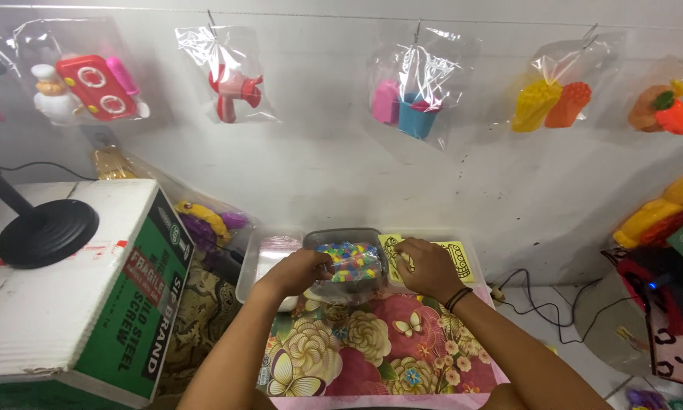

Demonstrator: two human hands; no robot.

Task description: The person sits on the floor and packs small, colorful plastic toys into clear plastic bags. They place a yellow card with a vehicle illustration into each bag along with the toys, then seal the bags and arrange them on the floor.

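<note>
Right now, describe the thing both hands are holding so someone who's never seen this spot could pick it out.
Start at the floral mat below the white wall. At its far edge, in front of a clear tray, the left hand and right hand grip a small clear bag. It alone is packed with tiny multicoloured beads; the bags hung on the wall each hold larger toys.

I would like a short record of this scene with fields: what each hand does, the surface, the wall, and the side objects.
left hand: left hand grips the clear bag of coloured beads from its left side
right hand: right hand holds the bag's right side, above a yellow card
surface: floral cloth, clear tray behind it
wall: toys in clear bags hang in a row
side objects: cardboard box with a black round stand on top
</note>
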